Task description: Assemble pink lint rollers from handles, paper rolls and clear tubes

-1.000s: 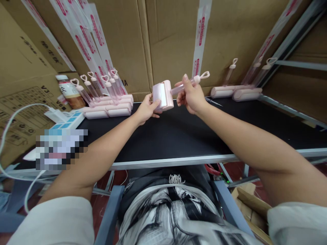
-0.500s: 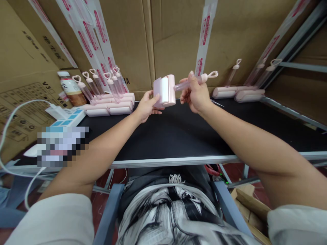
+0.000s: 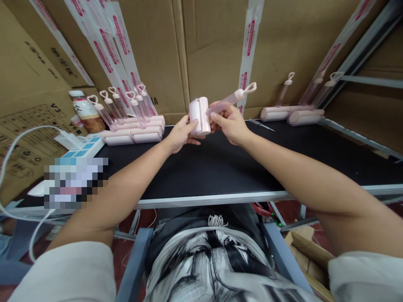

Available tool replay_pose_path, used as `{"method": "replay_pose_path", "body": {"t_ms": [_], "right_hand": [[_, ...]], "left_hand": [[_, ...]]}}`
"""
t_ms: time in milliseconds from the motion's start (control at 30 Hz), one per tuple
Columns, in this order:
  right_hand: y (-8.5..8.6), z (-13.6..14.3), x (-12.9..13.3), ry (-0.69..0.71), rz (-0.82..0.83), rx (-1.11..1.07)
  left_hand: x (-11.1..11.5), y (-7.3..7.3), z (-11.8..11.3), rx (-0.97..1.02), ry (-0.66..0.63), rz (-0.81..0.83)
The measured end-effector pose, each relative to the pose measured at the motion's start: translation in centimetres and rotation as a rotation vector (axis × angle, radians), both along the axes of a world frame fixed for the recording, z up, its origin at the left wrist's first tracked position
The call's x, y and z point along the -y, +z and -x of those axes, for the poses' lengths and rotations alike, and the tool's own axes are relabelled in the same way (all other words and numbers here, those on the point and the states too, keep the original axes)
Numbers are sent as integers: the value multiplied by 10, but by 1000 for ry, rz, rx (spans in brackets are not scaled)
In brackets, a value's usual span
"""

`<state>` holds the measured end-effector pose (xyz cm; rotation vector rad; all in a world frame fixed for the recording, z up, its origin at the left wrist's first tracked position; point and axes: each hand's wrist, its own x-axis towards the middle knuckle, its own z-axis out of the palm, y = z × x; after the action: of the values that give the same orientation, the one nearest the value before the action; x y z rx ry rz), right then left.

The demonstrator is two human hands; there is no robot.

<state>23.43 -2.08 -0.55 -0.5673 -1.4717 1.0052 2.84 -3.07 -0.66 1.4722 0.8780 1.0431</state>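
I have room over the mat, this side of the left hand and right hand; left rollers and right rollers crowd the back, cardboard closing it off.

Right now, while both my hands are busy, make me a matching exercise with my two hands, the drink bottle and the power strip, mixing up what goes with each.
Column one:
1. left hand
2. drink bottle
3. right hand
4. power strip

Column two:
A. gripping the clear pink handle
B. white with blue panels
C. holding the pink-and-white roller head
D. white-capped, brown toward the bottom

Right pairs: 1-C, 2-D, 3-A, 4-B.
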Motion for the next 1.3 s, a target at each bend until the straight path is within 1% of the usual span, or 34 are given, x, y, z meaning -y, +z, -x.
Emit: {"method": "replay_pose_path", "body": {"t_ms": [67, 100, 167, 200, 300, 400, 500, 600, 733, 833, 900, 1067, 1200, 1300], "right_hand": [[-1, -2, -5, -63, -49, 22], [-2, -4, -10, -106, -76, 32], [-2, -14, -26, -222, -125, 49], [-2, -22, -37, -302, -145, 51], [3, -59, -69, -595, -169, 84], [12, -107, -89, -897, -107, 213], [18, -151, -92, -1154, -6, 350], [16, -181, -89, -1304, 42, 441], [5, -204, -86, -1382, 143, 469], [-3, -213, -85, -1387, 217, 468], [-8, -218, -86, -1381, 239, 469], [-17, -226, -92, -1385, 250, 470], [-24, -227, -95, -1372, 269, 466], [-22, -224, -91, -1408, 250, 419]], "left_hand": [[-1, -1, 0, -13, -18, 35], [-2, -2, 0, -27, -6, 54], [-5, -5, 0, -78, 49, 89], [-6, -6, 1, -111, 80, 100], [-7, -9, 1, -207, 115, 96], [-5, -8, 0, -271, 100, 66], [-2, -6, -2, -308, 85, 43], [0, -6, -3, -333, 76, 34], [-3, -9, -1, -358, 62, 21], [-5, -11, -1, -366, 56, 13], [-6, -12, -1, -370, 57, 10], [-5, -11, -2, -380, 57, 7], [-5, -11, -1, -376, 57, 2], [-6, -12, 0, -378, 59, -3]]}}
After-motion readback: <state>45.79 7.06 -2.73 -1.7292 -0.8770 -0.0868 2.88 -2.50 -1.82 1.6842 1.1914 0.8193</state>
